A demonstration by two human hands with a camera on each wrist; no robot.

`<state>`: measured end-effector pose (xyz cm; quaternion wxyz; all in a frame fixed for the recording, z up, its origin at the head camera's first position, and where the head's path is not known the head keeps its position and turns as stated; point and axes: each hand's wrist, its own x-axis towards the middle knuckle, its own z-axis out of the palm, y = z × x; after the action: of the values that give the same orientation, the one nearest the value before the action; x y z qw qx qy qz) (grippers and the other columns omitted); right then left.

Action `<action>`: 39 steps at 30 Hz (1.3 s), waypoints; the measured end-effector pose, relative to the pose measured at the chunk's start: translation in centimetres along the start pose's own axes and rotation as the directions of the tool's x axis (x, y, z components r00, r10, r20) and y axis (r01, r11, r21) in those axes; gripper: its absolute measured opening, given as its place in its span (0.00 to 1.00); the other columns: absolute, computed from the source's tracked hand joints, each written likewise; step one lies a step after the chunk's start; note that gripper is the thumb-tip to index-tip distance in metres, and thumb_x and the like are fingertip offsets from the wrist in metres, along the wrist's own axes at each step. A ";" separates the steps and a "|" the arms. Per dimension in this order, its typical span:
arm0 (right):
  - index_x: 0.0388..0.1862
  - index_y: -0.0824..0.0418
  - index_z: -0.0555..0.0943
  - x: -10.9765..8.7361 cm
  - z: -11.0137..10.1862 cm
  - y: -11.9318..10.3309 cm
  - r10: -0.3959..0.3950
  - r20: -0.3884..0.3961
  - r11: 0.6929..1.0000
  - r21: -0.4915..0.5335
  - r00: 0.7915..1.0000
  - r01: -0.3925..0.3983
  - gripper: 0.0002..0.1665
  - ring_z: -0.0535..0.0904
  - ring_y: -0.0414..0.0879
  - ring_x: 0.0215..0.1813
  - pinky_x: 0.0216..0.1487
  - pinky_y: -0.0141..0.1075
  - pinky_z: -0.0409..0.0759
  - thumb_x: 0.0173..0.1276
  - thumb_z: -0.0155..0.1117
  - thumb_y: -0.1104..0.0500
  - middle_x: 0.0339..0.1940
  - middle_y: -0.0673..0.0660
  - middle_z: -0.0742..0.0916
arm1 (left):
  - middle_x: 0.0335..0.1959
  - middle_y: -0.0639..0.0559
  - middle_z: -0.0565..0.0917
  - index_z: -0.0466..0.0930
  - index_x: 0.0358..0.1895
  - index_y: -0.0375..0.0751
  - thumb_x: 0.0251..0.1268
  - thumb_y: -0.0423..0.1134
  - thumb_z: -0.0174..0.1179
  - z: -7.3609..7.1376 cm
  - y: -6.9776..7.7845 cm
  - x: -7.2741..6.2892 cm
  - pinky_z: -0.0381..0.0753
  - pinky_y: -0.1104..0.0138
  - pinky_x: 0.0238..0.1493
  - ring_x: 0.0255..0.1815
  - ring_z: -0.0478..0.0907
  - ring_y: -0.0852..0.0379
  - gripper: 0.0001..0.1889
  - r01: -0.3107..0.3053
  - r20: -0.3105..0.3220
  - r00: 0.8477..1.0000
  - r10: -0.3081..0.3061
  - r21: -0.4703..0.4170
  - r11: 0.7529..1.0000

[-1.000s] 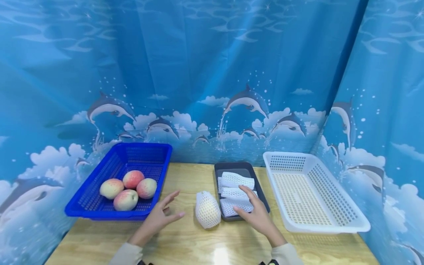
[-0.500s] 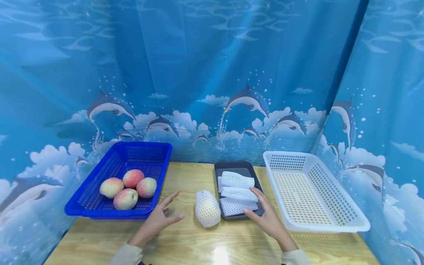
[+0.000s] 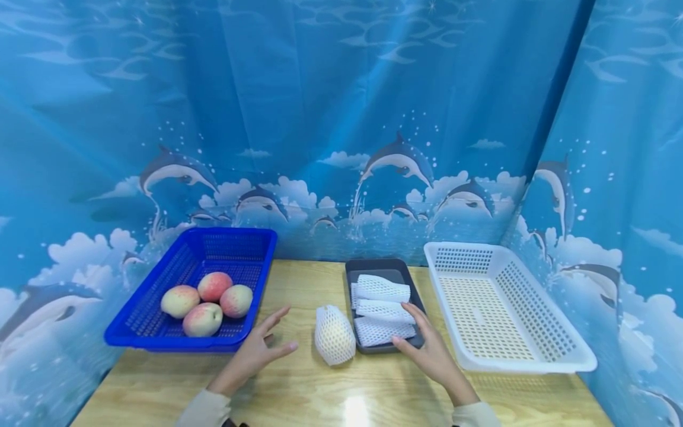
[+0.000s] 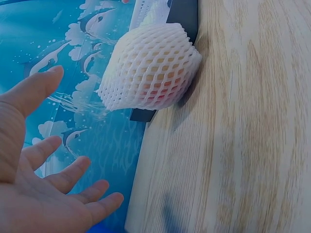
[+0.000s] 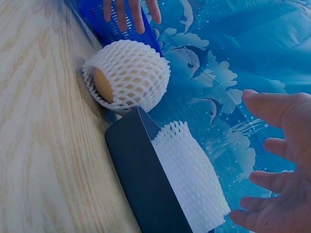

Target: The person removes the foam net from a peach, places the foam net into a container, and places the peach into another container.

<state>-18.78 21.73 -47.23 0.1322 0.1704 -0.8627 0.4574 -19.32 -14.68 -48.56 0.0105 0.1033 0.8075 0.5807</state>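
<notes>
A peach in a white foam net sleeve [image 3: 334,337] lies on the wooden table between my two hands. My left hand [image 3: 257,351] is spread with nothing in it, left of the wrapped peach and near the blue basket. In the left wrist view its fingers [image 4: 68,175] are apart and relaxed. My right hand [image 3: 431,351] hovers at the right side of a dark grey tray [image 3: 384,267], fingers parted and holding nothing. Folded white foam net sleeves [image 3: 385,329] lie in that tray. The right wrist view shows the peach's skin [image 5: 103,86] through the sleeve's opening.
At the left a blue plastic basket [image 3: 120,336] holds several peaches [image 3: 203,320]. A white plastic basket [image 3: 525,366] stands at the right, close to the dark tray. Behind the table [image 3: 299,403] hangs a blue curtain [image 3: 320,118] printed with dolphins.
My right hand has shifted slightly right, off the foam sleeves toward the tray's right edge. My left hand and the wrapped peach have stayed in place.
</notes>
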 end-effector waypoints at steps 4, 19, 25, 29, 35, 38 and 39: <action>0.70 0.60 0.66 0.1 0.4 -0.1 -0.023 -0.014 1.000 -0.004 1.000 0.023 0.39 0.63 0.65 0.70 0.60 0.61 0.72 0.60 0.69 0.59 0.71 0.64 0.69 | 0.72 0.40 0.63 0.63 0.71 0.43 0.53 0.43 0.71 0.1 0.1 0.1 0.61 0.43 0.69 0.72 0.56 0.35 0.40 0.014 -0.002 1.000 -0.014 0.006 1.000; 0.69 0.62 0.67 2.0 4.3 -2.0 -0.077 0.060 0.995 0.063 0.995 0.073 0.39 0.66 0.65 0.68 0.61 0.60 0.73 0.61 0.70 0.56 0.71 0.66 0.68 | 0.72 0.41 0.62 0.63 0.71 0.48 0.54 0.46 0.70 0.9 -0.2 0.7 0.62 0.44 0.69 0.72 0.58 0.36 0.40 0.020 0.041 0.999 -0.022 0.055 0.998; 0.70 0.62 0.66 2.7 6.4 -2.8 -0.027 0.131 0.995 0.096 0.991 0.014 0.41 0.64 0.60 0.71 0.65 0.56 0.70 0.60 0.71 0.55 0.72 0.62 0.68 | 0.72 0.40 0.62 0.63 0.71 0.46 0.55 0.44 0.70 1.7 -0.6 1.0 0.62 0.43 0.68 0.71 0.57 0.35 0.40 0.013 0.073 0.997 -0.015 0.028 1.000; 0.70 0.66 0.64 3.0 7.9 -2.9 -0.020 0.182 0.993 0.120 0.983 -0.002 0.43 0.64 0.63 0.70 0.65 0.57 0.70 0.61 0.70 0.54 0.71 0.67 0.67 | 0.72 0.40 0.63 0.63 0.71 0.45 0.55 0.44 0.70 2.2 -0.6 0.9 0.62 0.42 0.68 0.71 0.57 0.34 0.39 0.014 0.087 0.996 -0.016 0.019 1.000; 0.70 0.67 0.63 3.4 9.8 -2.6 -0.013 0.225 0.995 0.100 0.974 -0.010 0.44 0.61 0.66 0.71 0.67 0.62 0.63 0.61 0.69 0.49 0.71 0.69 0.67 | 0.72 0.40 0.62 0.63 0.71 0.45 0.56 0.44 0.69 2.6 -0.4 0.9 0.61 0.41 0.68 0.71 0.57 0.34 0.39 0.003 0.099 0.995 -0.005 0.019 1.000; 0.70 0.68 0.63 3.6 10.5 -2.4 0.000 0.228 0.996 0.081 0.974 -0.019 0.44 0.62 0.66 0.70 0.68 0.64 0.61 0.61 0.69 0.49 0.70 0.69 0.68 | 0.72 0.40 0.62 0.62 0.71 0.44 0.57 0.43 0.69 2.7 -0.2 0.7 0.62 0.41 0.67 0.71 0.57 0.33 0.39 0.006 0.098 0.995 -0.008 0.022 1.000; 0.70 0.68 0.63 3.6 10.6 -2.4 0.010 0.231 0.997 0.073 0.973 -0.027 0.45 0.63 0.67 0.69 0.68 0.64 0.60 0.61 0.69 0.50 0.70 0.69 0.68 | 0.72 0.39 0.62 0.62 0.71 0.44 0.57 0.42 0.69 2.7 -0.2 0.7 0.62 0.40 0.67 0.71 0.57 0.33 0.39 0.007 0.097 0.995 -0.009 0.024 1.000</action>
<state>-21.84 11.01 -49.90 0.0204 0.2193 -0.8557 0.4682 -19.69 -12.12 -49.51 0.0508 0.1281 0.8131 0.5656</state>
